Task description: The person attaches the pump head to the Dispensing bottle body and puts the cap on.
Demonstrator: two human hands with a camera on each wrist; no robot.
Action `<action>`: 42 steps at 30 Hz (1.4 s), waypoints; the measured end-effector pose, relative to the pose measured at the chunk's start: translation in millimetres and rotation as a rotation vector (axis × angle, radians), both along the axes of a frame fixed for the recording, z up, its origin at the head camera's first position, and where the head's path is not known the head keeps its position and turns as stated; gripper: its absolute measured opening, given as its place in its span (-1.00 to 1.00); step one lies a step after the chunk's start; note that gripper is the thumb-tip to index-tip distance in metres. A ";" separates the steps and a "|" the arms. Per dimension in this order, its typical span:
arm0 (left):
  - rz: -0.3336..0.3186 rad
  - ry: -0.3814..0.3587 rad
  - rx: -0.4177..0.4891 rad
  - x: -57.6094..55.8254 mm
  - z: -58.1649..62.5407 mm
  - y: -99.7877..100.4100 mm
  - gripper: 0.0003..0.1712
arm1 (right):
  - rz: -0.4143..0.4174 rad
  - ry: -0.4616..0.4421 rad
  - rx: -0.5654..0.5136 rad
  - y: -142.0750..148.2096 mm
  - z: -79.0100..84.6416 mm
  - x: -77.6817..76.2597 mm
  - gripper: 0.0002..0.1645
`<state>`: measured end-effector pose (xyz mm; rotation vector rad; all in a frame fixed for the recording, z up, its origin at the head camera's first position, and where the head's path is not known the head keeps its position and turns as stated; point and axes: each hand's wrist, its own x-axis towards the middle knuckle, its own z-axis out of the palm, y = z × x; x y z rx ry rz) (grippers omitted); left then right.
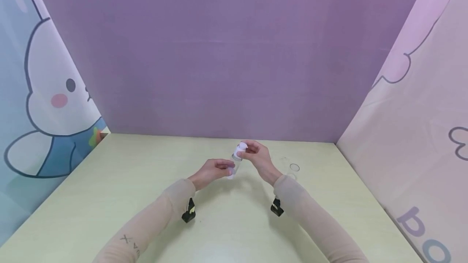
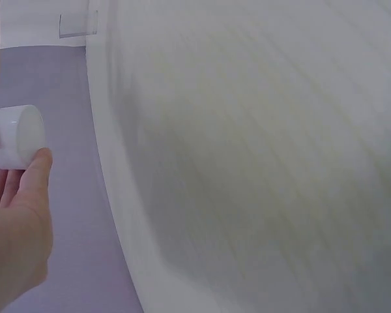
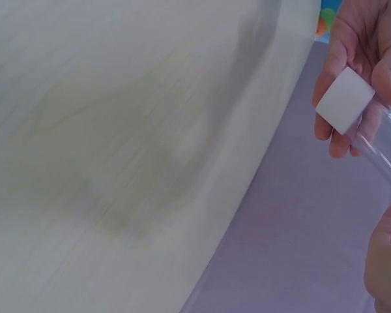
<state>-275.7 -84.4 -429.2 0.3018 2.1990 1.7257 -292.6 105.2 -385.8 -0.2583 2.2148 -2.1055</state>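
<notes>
A slim clear bottle with a white pump-style top leans between both hands, over the pale table. Its white lower end faces the left wrist camera as a short round cylinder. My left hand holds this lower part, its thumb and fingers on either side of the white end. At the top, my right hand grips the white top between thumb and fingers. A thin dark ring circles the bottle just below the top. Part of the right hand is cut off in its wrist view.
Beside the right hand lie a thin dark ring and a paler ring on the pale table. A purple panel rises behind the table. Printed fabric hangs at left and right.
</notes>
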 end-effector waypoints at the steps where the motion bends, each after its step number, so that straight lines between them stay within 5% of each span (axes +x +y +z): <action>1: -0.001 0.001 0.003 0.1 -0.3 -0.2 -0.50 | 0.000 -0.002 -0.001 -0.2 -0.8 -0.3 -0.53; 18: 0.013 -0.033 -0.021 -0.1 0.4 2.4 -0.51 | 0.029 0.002 -0.010 2.4 -3.5 -0.4 -0.51; 31: 0.015 -0.018 0.008 -0.8 1.3 -0.6 -0.54 | 0.237 0.034 -0.137 8.4 -2.3 -0.7 -0.45; 42: 0.000 -0.014 -0.018 -1.2 1.3 0.0 -0.52 | 0.205 0.021 -0.158 7.7 -2.5 -1.1 -0.48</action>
